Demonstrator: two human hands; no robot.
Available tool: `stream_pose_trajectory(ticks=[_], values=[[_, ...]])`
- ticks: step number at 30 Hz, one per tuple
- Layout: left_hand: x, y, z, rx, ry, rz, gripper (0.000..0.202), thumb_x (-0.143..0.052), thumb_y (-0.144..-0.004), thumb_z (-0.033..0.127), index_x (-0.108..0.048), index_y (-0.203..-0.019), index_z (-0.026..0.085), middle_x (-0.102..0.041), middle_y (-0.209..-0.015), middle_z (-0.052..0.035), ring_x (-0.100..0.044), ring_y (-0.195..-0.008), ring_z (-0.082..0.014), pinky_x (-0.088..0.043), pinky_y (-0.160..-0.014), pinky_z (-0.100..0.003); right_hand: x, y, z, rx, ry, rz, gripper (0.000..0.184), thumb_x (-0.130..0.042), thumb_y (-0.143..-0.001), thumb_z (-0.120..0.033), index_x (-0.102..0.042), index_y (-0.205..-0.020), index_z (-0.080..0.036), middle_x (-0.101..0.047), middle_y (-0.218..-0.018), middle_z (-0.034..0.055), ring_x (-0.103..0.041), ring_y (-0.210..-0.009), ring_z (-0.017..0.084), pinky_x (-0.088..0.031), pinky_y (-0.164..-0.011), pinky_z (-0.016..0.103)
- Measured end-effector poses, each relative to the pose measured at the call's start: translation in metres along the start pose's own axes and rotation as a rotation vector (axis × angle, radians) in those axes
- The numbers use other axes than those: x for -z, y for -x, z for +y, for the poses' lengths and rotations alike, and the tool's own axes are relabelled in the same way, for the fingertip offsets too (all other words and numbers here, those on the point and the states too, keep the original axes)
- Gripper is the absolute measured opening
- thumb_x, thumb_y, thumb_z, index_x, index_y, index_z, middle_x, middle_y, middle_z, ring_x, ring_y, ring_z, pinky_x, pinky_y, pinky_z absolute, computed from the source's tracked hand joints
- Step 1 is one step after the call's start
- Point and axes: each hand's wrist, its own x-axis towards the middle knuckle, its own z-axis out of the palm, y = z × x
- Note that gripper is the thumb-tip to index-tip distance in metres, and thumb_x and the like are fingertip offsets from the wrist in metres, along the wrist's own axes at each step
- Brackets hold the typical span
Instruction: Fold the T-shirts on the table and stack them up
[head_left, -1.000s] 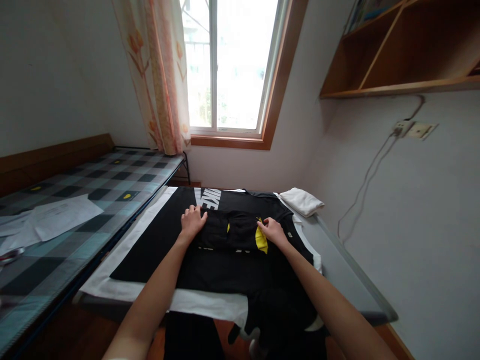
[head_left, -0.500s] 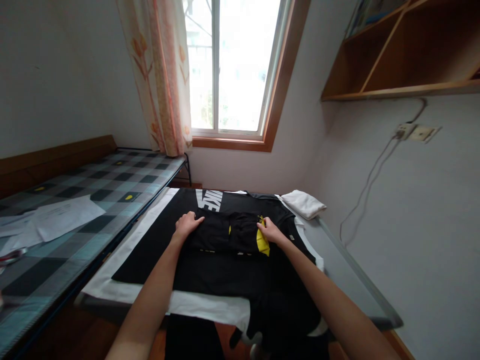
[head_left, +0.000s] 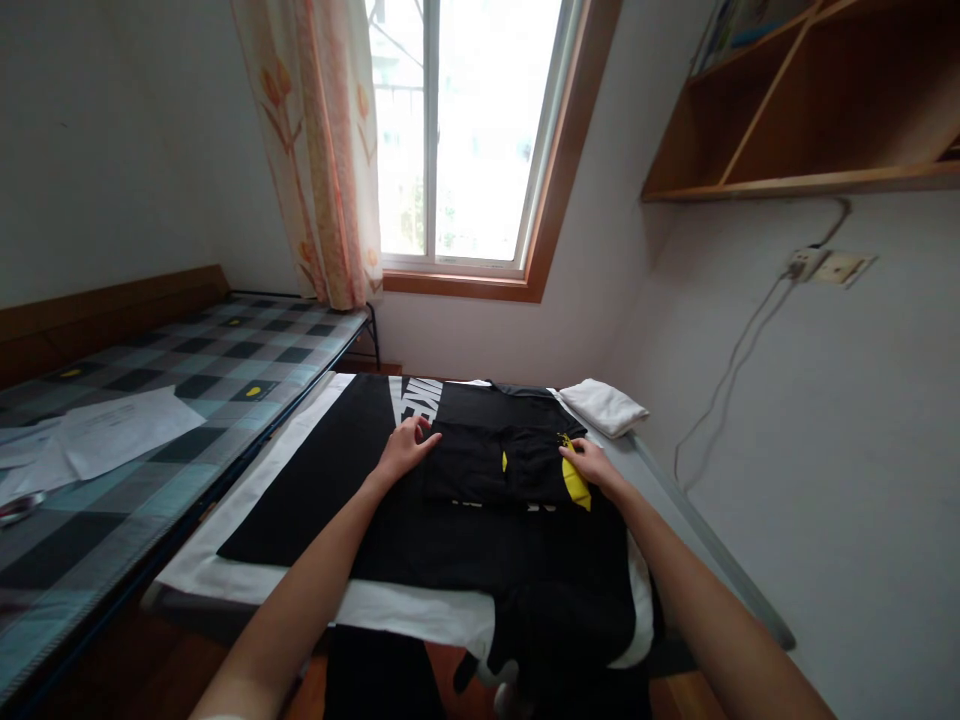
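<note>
A black T-shirt (head_left: 307, 500) with white NIKE lettering is spread over a white cloth on the table. Across it lies a folded black garment (head_left: 469, 470) with yellow parts, one of them at its right end. My left hand (head_left: 405, 450) pinches this garment's upper left corner between thumb and fingers. At the opposite end, my right hand (head_left: 589, 463) grips the edge beside the yellow part, thumb on top. Black fabric (head_left: 562, 630) hangs at the table's front edge; where it belongs is hard to make out.
A folded white towel (head_left: 604, 407) sits at the table's far right corner. To the left, a bed with a checked mattress (head_left: 292, 340) bears loose papers (head_left: 127, 430). A wooden shelf (head_left: 795, 185) hangs on the right wall above a socket (head_left: 825, 266) with a cable.
Both hands have moved to the right, carrying the folded black garment with them over the T-shirt. The spread T-shirt and the towel keep their places.
</note>
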Motion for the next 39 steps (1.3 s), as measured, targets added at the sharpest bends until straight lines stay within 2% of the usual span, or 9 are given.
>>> stream_pose_trajectory(ticks=[5, 8, 11, 17, 26, 30, 33, 36, 39], values=[[-0.011, 0.005, 0.018, 0.025, 0.616, -0.308, 0.048, -0.061, -0.077, 0.061, -0.062, -0.094, 0.016, -0.064, -0.080, -0.0039, -0.064, -0.070, -0.0164, -0.051, -0.060, -0.027, 0.010, -0.001, -0.041, -0.117, -0.177, -0.113, 0.030, -0.064, -0.080, -0.033, -0.065, -0.102, -0.012, -0.072, -0.086, 0.0085, -0.066, -0.074, 0.019, -0.050, -0.060, 0.024], [-0.014, 0.006, 0.021, 0.138, 0.900, -0.378, 0.055, -0.057, -0.080, 0.064, -0.060, -0.108, 0.016, -0.067, -0.093, -0.0079, -0.067, -0.075, -0.0180, -0.054, -0.064, -0.029, -0.006, 0.007, -0.088, 0.154, -0.343, -0.246, 0.038, -0.057, -0.086, -0.042, -0.064, -0.110, -0.014, -0.071, -0.093, 0.0094, -0.067, -0.076, 0.017, -0.051, -0.063, 0.024], [-0.012, 0.005, 0.016, 0.282, 0.966, -0.388, 0.063, -0.044, -0.084, 0.069, -0.058, -0.113, 0.015, -0.067, -0.101, -0.0110, -0.068, -0.076, -0.0183, -0.055, -0.062, -0.030, -0.041, 0.023, -0.117, 0.404, -0.357, -0.432, 0.045, -0.048, -0.090, -0.049, -0.062, -0.117, -0.015, -0.071, -0.100, 0.0111, -0.068, -0.086, 0.019, -0.054, -0.074, 0.030], [-0.011, 0.007, 0.010, 0.284, 0.685, -0.326, 0.051, -0.072, -0.073, 0.045, -0.058, -0.112, 0.016, -0.068, -0.101, -0.0088, -0.065, -0.080, -0.0172, -0.049, -0.054, -0.021, -0.099, 0.049, -0.099, 0.681, 0.248, -0.197, 0.052, -0.058, -0.086, -0.049, -0.060, -0.128, -0.019, -0.048, -0.142, 0.0158, -0.041, -0.133, 0.031, -0.033, -0.109, 0.047], [-0.003, 0.007, 0.010, 0.347, 0.479, -0.287, 0.073, -0.069, -0.072, 0.031, -0.031, -0.134, 0.022, -0.063, -0.085, -0.0014, -0.063, -0.073, -0.0168, -0.051, -0.056, -0.025, -0.108, 0.058, -0.095, 0.801, 0.470, -0.287, 0.063, -0.042, -0.091, -0.060, -0.040, -0.146, -0.028, -0.025, -0.156, 0.0101, -0.018, -0.144, 0.033, -0.015, -0.114, 0.053], [0.000, 0.009, 0.013, 0.169, 0.103, -0.160, 0.054, -0.065, -0.074, 0.030, -0.048, -0.125, 0.020, -0.063, -0.099, -0.0073, -0.066, -0.081, -0.0218, -0.054, -0.070, -0.034, -0.112, 0.058, -0.095, 0.785, 0.482, -0.303, 0.065, -0.037, -0.091, -0.064, -0.039, -0.146, -0.029, -0.028, -0.156, 0.0093, -0.020, -0.143, 0.032, -0.015, -0.114, 0.052], [-0.004, 0.012, 0.017, -0.098, -0.127, 0.020, 0.043, -0.055, -0.082, 0.030, -0.055, -0.124, 0.022, -0.053, -0.130, -0.0105, -0.059, -0.112, -0.0248, -0.046, -0.096, -0.037, -0.117, 0.055, -0.098, 0.756, 0.477, -0.265, 0.063, -0.029, -0.094, -0.063, -0.044, -0.143, -0.027, -0.033, -0.153, 0.0091, -0.023, -0.143, 0.030, -0.016, -0.115, 0.051], [-0.015, 0.012, 0.015, -0.261, -0.194, -0.061, 0.047, -0.041, -0.091, 0.031, -0.047, -0.136, 0.021, -0.042, -0.147, -0.0097, -0.038, -0.136, -0.0220, -0.032, -0.110, -0.037, -0.125, 0.051, -0.105, 0.703, 0.484, -0.191, 0.061, -0.022, -0.097, -0.057, -0.043, -0.143, -0.024, -0.033, -0.154, 0.0098, -0.023, -0.143, 0.028, -0.016, -0.115, 0.050], [-0.024, 0.009, 0.008, -0.242, -0.277, -0.210, 0.051, -0.037, -0.094, 0.034, -0.041, -0.143, 0.020, -0.037, -0.152, -0.0096, -0.027, -0.142, -0.0212, -0.024, -0.114, -0.040, -0.135, 0.049, -0.107, 0.679, 0.518, -0.174, 0.063, -0.023, -0.097, -0.057, -0.042, -0.144, -0.022, -0.031, -0.154, 0.0111, -0.022, -0.143, 0.030, -0.014, -0.115, 0.052]])
